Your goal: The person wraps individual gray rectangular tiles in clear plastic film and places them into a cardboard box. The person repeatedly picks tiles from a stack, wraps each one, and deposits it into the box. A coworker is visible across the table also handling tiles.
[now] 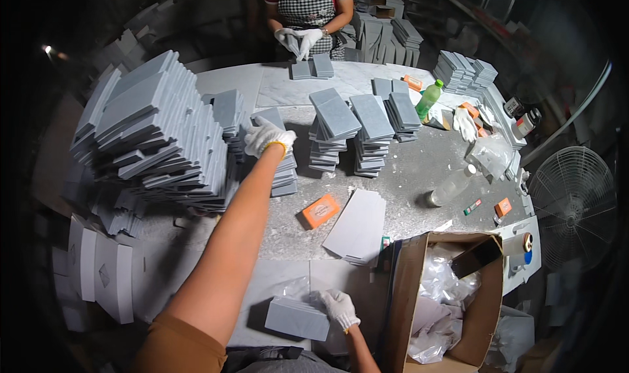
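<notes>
My feed shows the left hand (268, 137) at a grey tile stack (284, 182) and the right hand (341, 309) touching a tile block (297, 319) on the near tabletop (261, 282), though I can't tell whether either grips.

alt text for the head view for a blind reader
White-gloved left hand on a grey tile stack, right hand at a nearer tile block. A co-worker is across the table; an open box lower right.

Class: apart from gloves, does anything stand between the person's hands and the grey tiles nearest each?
Nothing visible does. The left hand lies over a tile stack; the right hand is at the right end of the near tile bundle.
</notes>
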Tool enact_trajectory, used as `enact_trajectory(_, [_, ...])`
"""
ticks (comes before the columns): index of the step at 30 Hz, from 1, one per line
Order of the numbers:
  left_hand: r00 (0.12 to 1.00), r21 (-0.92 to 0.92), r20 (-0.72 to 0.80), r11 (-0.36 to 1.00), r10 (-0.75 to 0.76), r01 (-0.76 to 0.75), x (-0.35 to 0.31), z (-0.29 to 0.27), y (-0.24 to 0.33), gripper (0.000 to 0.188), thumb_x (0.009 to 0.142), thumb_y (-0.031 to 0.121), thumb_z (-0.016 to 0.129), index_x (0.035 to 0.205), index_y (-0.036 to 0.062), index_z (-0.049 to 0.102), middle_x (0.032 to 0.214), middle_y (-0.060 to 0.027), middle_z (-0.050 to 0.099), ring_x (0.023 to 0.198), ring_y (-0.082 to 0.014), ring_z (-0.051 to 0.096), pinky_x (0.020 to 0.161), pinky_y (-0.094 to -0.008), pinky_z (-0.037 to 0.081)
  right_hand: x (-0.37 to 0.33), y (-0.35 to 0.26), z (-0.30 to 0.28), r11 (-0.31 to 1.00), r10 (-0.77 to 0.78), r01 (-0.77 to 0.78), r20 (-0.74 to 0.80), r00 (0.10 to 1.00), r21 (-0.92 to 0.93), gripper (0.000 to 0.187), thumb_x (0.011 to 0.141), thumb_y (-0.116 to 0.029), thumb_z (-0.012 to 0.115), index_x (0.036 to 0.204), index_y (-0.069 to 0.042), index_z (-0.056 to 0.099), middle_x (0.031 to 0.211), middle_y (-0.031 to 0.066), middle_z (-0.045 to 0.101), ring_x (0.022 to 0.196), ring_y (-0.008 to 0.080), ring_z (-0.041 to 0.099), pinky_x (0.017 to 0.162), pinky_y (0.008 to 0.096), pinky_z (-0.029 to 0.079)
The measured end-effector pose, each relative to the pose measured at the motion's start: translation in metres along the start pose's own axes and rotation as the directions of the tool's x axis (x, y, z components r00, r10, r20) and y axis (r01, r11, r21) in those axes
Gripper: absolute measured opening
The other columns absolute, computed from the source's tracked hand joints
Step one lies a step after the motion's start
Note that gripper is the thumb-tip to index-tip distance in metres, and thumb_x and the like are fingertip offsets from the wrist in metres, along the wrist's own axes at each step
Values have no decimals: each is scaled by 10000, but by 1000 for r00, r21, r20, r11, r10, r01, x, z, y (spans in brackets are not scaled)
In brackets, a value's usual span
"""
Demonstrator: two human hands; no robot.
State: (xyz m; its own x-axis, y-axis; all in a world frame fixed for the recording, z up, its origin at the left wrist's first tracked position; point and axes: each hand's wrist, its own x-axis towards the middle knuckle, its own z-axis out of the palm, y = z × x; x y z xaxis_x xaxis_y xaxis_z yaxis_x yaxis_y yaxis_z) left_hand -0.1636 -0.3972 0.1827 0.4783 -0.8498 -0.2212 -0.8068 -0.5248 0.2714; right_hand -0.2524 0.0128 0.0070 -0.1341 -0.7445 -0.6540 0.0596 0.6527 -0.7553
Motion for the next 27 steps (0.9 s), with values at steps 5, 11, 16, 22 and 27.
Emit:
enact_trajectory(5, [999, -45, -36, 998, 34, -36, 14, 6, -2, 988, 579, 428, 835, 1409, 158, 374, 1367, -172, 470, 1258, -318, 488, 957, -474, 474, 4, -3, -4, 998, -47, 48, 12, 999, -45, 240, 943, -232, 648, 930, -3, 717, 756, -17, 670, 675, 57, 541, 587, 258, 445])
enact_trajectory(11, [977, -119, -49, 970, 207, -211, 38, 11, -32, 941, 612, 398, 787, 1420, 127, 389, 1346, -237, 508, 1226, -383, 529, 988, -470, 469, -4, -25, 0, 996, -66, 64, 27, 997, 64, 230, 947, -222, 651, 872, -12, 705, 680, -60, 590, 609, 38, 463, 535, 245, 400])
enact_trajectory(16, [708, -375, -36, 647, 705, -664, -9, 6, -119, 982, 642, 371, 817, 1465, 86, 364, 1373, -258, 452, 1247, -391, 496, 1023, -443, 441, 9, -7, -2, 999, -35, 35, 36, 999, 4, 272, 951, -275, 647, 868, -25, 713, 724, -27, 660, 579, 35, 496, 503, 237, 395])
enact_trajectory(22, [272, -331, 181, 319, 945, -888, -144, -22, -246, 877, 678, 211, 778, 1456, 47, 406, 1425, -185, 420, 1316, -338, 426, 1121, -418, 343, 16, 6, -6, 1000, 17, -18, 85, 996, 12, 278, 954, -286, 636, 863, -34, 709, 684, -33, 632, 562, 33, 490, 490, 235, 381])
enact_trajectory(27, [171, -323, 348, 289, 922, -901, -205, -10, -306, 838, 625, 199, 801, 1393, 85, 488, 1362, -150, 455, 1262, -332, 445, 1068, -434, 369, 14, 4, -7, 995, -47, 50, 37, 998, -82, 297, 944, -327, 646, 804, -68, 682, 623, -64, 529, 547, 38, 426, 483, 250, 355])
